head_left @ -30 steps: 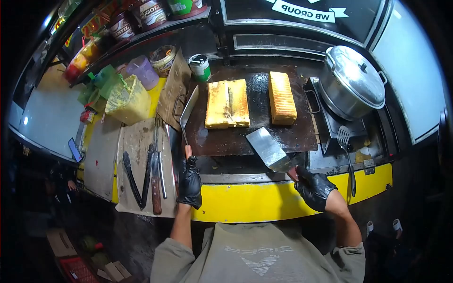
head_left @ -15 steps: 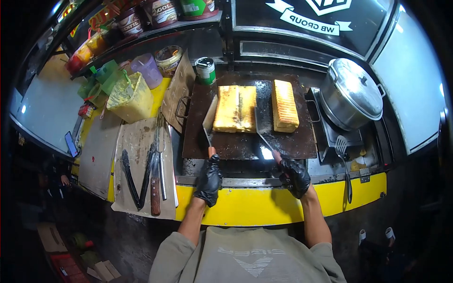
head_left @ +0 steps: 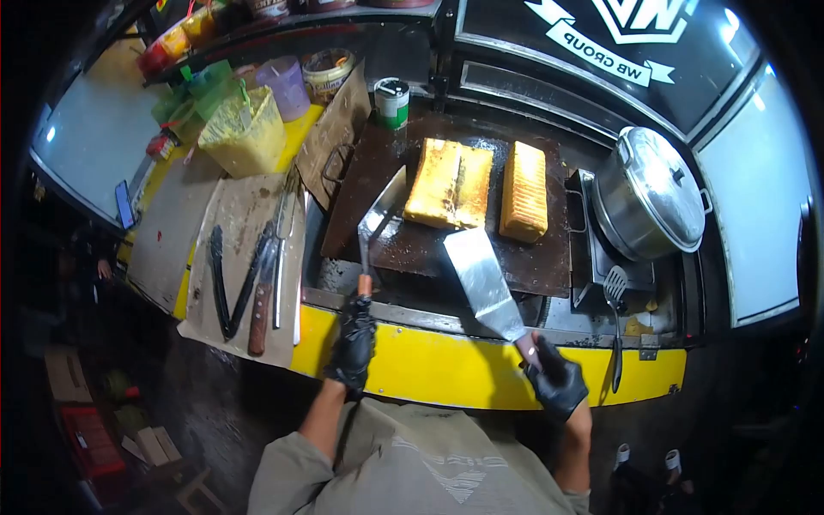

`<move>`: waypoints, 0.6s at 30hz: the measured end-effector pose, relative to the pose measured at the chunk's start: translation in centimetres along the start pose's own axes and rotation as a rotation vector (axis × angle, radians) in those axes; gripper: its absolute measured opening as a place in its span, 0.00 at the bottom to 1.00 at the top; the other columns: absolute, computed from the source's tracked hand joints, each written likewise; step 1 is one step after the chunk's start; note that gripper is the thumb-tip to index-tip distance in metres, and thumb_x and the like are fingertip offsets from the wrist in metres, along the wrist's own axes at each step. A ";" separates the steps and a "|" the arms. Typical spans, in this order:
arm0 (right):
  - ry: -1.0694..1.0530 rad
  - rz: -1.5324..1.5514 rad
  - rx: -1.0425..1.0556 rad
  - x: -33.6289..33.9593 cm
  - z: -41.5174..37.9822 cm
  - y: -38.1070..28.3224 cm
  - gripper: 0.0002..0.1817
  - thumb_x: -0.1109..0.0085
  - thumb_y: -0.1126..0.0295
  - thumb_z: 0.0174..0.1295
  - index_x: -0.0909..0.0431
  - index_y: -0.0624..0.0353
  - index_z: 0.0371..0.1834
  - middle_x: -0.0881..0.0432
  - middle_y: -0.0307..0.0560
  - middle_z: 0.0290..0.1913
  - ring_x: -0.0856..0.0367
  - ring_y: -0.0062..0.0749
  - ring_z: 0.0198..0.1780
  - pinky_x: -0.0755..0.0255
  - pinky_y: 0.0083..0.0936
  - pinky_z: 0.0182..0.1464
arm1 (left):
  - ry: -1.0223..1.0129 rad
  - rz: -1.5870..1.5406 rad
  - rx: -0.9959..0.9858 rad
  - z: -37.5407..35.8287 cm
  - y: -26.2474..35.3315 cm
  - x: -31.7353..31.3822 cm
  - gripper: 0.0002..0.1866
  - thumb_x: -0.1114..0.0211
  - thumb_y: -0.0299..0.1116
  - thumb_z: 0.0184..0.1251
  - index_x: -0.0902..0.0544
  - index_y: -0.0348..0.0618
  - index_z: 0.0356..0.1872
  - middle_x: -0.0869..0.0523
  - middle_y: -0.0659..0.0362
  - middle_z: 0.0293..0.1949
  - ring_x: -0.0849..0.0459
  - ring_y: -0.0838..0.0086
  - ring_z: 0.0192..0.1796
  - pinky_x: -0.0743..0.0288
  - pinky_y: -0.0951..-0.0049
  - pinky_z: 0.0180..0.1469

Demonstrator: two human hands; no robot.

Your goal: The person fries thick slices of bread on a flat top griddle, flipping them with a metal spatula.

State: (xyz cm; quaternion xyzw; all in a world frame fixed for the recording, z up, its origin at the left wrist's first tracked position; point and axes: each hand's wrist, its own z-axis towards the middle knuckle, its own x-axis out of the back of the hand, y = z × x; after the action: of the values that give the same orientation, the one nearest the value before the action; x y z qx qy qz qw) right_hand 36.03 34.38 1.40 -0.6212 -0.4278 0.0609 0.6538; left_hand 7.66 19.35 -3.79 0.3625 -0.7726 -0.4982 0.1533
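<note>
My left hand, in a black glove, is closed round the handle of a metal spatula. That blade stands on the dark griddle, just left of a wide block of toasted bread split by a dark seam. Another spatula is in my gloved right hand; its broad shiny blade is raised over the griddle's front edge, apart from the bread. A narrower browned loaf lies to the right of the wide block.
A lidded steel pot stands right of the griddle, with a slotted turner before it. On the left, tongs and a wooden-handled knife lie on cardboard. A tin can and a yellow tub stand behind.
Both spatulas have come away from the wide bread block. My right hand has drawn back toward me, lifting its spatula and turning the blade's face up. The view has tilted.
</note>
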 end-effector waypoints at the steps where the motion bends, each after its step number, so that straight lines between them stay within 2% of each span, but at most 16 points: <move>1: 0.004 -0.103 -0.005 -0.3 -0.8 -0.2 0.23 0.43 0.75 0.58 0.30 0.69 0.57 0.20 0.62 0.48 0.19 0.43 0.51 0.28 0.28 0.50 | 0.086 -0.047 -0.101 -0.4 -0.6 -0.2 0.27 0.56 0.51 0.73 0.35 0.44 0.65 0.25 0.68 0.46 0.39 0.89 0.25 0.45 0.85 0.25; 2: -0.009 -0.126 -0.016 -0.9 -1.0 0.6 0.23 0.41 0.77 0.56 0.29 0.70 0.57 0.19 0.58 0.47 0.21 0.35 0.50 0.29 0.26 0.50 | 0.169 -0.085 -0.205 -0.7 -1.2 -0.5 0.26 0.54 0.52 0.72 0.28 0.45 0.59 0.22 0.69 0.35 0.38 0.89 0.22 0.45 0.84 0.21; 3: -0.021 -0.147 -0.030 -1.8 -0.9 1.2 0.23 0.40 0.80 0.55 0.29 0.70 0.56 0.19 0.53 0.47 0.22 0.27 0.49 0.29 0.24 0.51 | 0.217 -0.048 0.054 -1.6 -1.4 0.8 0.18 0.52 0.53 0.71 0.23 0.51 0.35 0.31 0.71 0.20 0.37 0.87 0.16 0.46 0.84 0.18; 4: -0.012 -0.077 -0.025 -2.4 -0.4 1.1 0.24 0.40 0.80 0.54 0.29 0.71 0.56 0.18 0.55 0.45 0.21 0.29 0.48 0.28 0.24 0.49 | 0.206 -0.055 -0.014 -1.8 -1.7 0.6 0.17 0.52 0.53 0.70 0.27 0.53 0.29 0.34 0.72 0.18 0.38 0.87 0.15 0.46 0.84 0.17; 5: -0.006 -0.210 0.047 -2.8 0.2 0.4 0.24 0.40 0.78 0.54 0.29 0.69 0.57 0.18 0.57 0.44 0.18 0.34 0.47 0.28 0.25 0.48 | 0.212 -0.064 -0.050 -2.0 -1.9 0.7 0.18 0.52 0.53 0.70 0.28 0.53 0.28 0.34 0.72 0.17 0.38 0.88 0.15 0.47 0.84 0.17; 7: -0.098 -0.199 0.000 -3.3 1.8 -0.7 0.25 0.40 0.77 0.54 0.30 0.66 0.58 0.18 0.58 0.45 0.17 0.39 0.47 0.28 0.25 0.49 | 0.223 -0.083 -0.123 -2.3 -2.3 0.7 0.18 0.51 0.53 0.70 0.29 0.54 0.25 0.36 0.72 0.16 0.39 0.88 0.15 0.47 0.85 0.17; 9: -0.124 -0.221 0.015 -4.6 3.2 -1.0 0.25 0.40 0.76 0.55 0.30 0.65 0.58 0.18 0.59 0.46 0.17 0.40 0.48 0.27 0.26 0.49 | 0.247 -0.140 -0.082 -2.6 -2.0 1.0 0.18 0.51 0.54 0.70 0.29 0.55 0.26 0.36 0.72 0.16 0.39 0.88 0.15 0.47 0.85 0.17; 11: -0.140 -0.250 0.036 -6.2 3.9 -0.6 0.25 0.40 0.76 0.55 0.30 0.64 0.58 0.19 0.59 0.47 0.18 0.42 0.48 0.27 0.27 0.48 | 0.200 -0.175 -0.082 -2.7 -1.9 2.0 0.17 0.51 0.54 0.70 0.28 0.55 0.29 0.35 0.72 0.17 0.38 0.88 0.16 0.47 0.84 0.18; 12: -0.108 -0.248 0.152 -7.1 4.5 -0.2 0.26 0.41 0.74 0.55 0.32 0.61 0.60 0.20 0.61 0.48 0.19 0.50 0.47 0.26 0.32 0.46 | 0.184 -0.198 -0.043 -3.1 -1.2 2.3 0.13 0.55 0.44 0.72 0.35 0.51 0.49 0.32 0.71 0.39 0.40 0.89 0.20 0.46 0.87 0.21; 13: -0.075 -0.244 0.270 -8.2 4.9 -0.4 0.27 0.42 0.73 0.56 0.34 0.58 0.61 0.22 0.62 0.50 0.20 0.58 0.45 0.25 0.38 0.44 | 0.175 -0.209 -0.025 -3.3 -0.4 2.6 0.17 0.57 0.39 0.73 0.38 0.49 0.60 0.31 0.71 0.50 0.41 0.90 0.23 0.46 0.89 0.23; 14: -0.071 -0.197 0.161 -9.4 5.2 -1.3 0.23 0.42 0.77 0.56 0.29 0.66 0.57 0.22 0.63 0.51 0.19 0.45 0.49 0.26 0.31 0.48 | 0.165 -0.219 -0.007 -3.5 0.4 3.0 0.24 0.59 0.34 0.75 0.42 0.47 0.70 0.29 0.70 0.61 0.42 0.91 0.25 0.46 0.90 0.25; 15: -0.065 -0.197 0.159 -10.4 5.5 -2.1 0.23 0.42 0.77 0.56 0.29 0.66 0.57 0.22 0.63 0.51 0.19 0.45 0.49 0.26 0.31 0.48 | 0.154 -0.236 -0.011 -3.6 1.2 3.4 0.24 0.59 0.33 0.75 0.42 0.47 0.70 0.29 0.69 0.61 0.42 0.91 0.25 0.46 0.91 0.25; 18: 0.042 -0.352 0.209 -13.4 6.3 -3.6 0.18 0.45 0.75 0.55 0.25 0.68 0.50 0.21 0.64 0.46 0.23 0.56 0.48 0.29 0.35 0.51 | 0.142 -0.204 0.034 -3.5 2.4 5.3 0.23 0.60 0.31 0.75 0.42 0.45 0.70 0.30 0.64 0.63 0.40 0.90 0.25 0.45 0.90 0.25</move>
State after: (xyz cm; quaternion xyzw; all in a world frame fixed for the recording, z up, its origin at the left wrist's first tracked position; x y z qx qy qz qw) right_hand 22.01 30.16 -2.80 -0.4669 -0.5074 -0.0230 0.7239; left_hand 5.12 13.89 -0.71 0.4761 -0.7273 -0.4710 0.1498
